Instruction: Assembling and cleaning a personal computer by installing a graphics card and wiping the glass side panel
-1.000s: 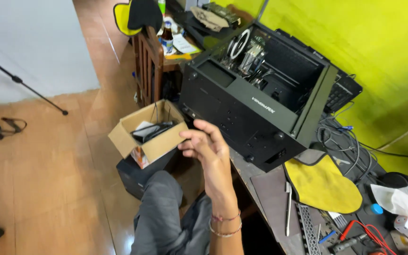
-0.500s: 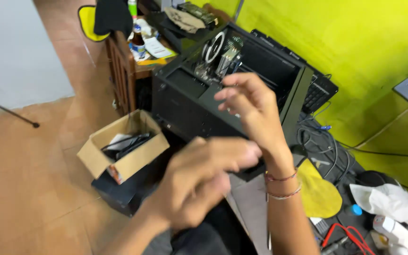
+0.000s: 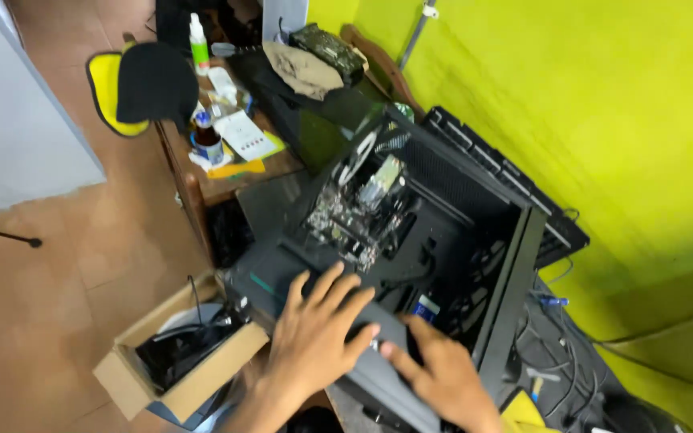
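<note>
- My left hand (image 3: 314, 341) lay flat, fingers spread, on the near rim of the open black case (image 3: 411, 265), gripping nothing; the case sat tilted at the bench (image 3: 226, 180) edge, its open side up.
- My right hand (image 3: 443, 377) rested beside it on the same rim, fingers loosely stretched and pressing rather than pinching; whether anything small sat under the fingertips I could not tell.
- The case looked to overhang the bench edge; a hard push from either palm could have tipped or slid it toward the floor.
- The cardboard box (image 3: 174, 361) of black parts stood just below on the floor, where a falling case would likely have crushed it.
- The board (image 3: 354, 212) lay bare inside the case, near my left fingers; a slip inward risked scraping its components.
- Loose cables (image 3: 555, 353) trailed near the case's far side, and could have snagged if the case shifted.
- Bottles (image 3: 202, 136) and papers on the bench further back stood well apart, at little risk.
</note>
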